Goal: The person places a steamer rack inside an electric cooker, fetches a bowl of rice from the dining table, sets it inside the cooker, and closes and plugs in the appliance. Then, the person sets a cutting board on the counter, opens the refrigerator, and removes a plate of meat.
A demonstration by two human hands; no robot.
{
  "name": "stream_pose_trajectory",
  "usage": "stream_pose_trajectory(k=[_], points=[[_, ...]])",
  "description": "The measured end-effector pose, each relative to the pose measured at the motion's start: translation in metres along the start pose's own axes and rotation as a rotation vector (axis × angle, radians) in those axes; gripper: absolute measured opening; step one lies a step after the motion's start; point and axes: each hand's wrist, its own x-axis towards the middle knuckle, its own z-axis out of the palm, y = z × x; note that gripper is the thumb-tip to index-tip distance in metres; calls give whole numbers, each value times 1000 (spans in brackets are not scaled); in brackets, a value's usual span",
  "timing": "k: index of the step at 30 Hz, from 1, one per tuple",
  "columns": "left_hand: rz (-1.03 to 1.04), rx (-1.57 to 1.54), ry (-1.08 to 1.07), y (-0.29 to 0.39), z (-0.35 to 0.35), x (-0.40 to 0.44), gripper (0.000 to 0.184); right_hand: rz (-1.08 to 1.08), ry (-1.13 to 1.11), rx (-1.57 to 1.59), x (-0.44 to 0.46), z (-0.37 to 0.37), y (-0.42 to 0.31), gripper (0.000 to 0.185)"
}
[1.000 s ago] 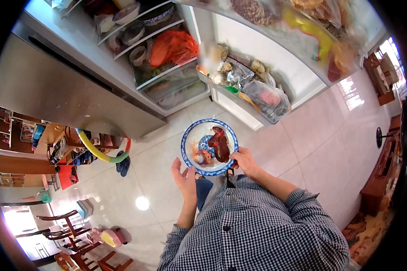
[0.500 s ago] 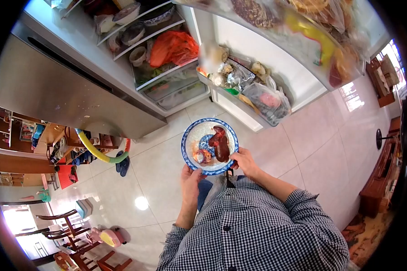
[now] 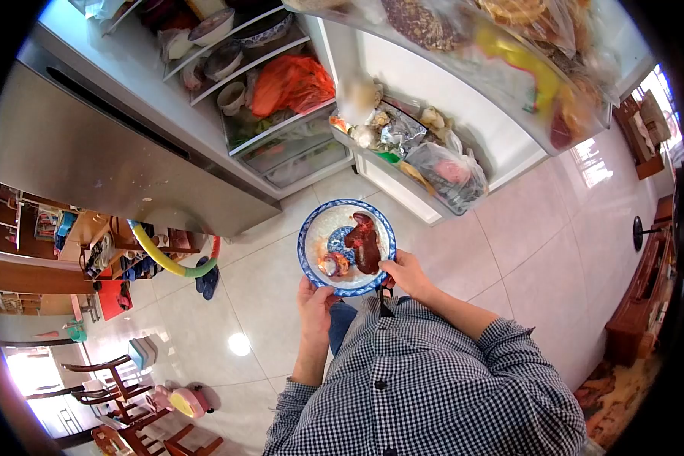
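Observation:
A blue-and-white patterned plate [image 3: 305, 237] is held level in front of my body. My left hand [image 3: 314, 305] grips its near left rim, thumb on top and fingers underneath. On the near right rim, my right hand [image 3: 407, 275] is closed the same way. Dark red raw meat, looking like liver [image 3: 367, 251], lies on the plate's right side. A smaller orange and pale piece [image 3: 330, 264], its kind unclear, sits at the lower left of the plate.
Ahead stands an open refrigerator [image 3: 281, 144] with bowls and an orange plastic bag [image 3: 292, 85] on its shelves. Its open door [image 3: 463, 72] carries bins of bagged food. A hula hoop [image 3: 167, 262], slippers [image 3: 207, 281] and wooden chairs [image 3: 118, 380] are to the left.
The plate and both hands have shifted slightly to the left. Both hands keep their hold, and the food stays on the plate.

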Motion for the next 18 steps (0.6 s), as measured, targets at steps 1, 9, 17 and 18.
stream_pose_trajectory(k=[1,9,17,18], points=[[1,-3,5,1,1,0,37,-35,16,-22,1,0,0,35],[-14,23,20,8,1,-3,39,-108,-9,-30,8,-4,2,37],[-27,-16,56,8,-4,0,41,-102,-51,9,4,-2,-8,30],[-22,-16,61,7,-5,-1,41,-108,-52,16,3,-1,-8,30]])
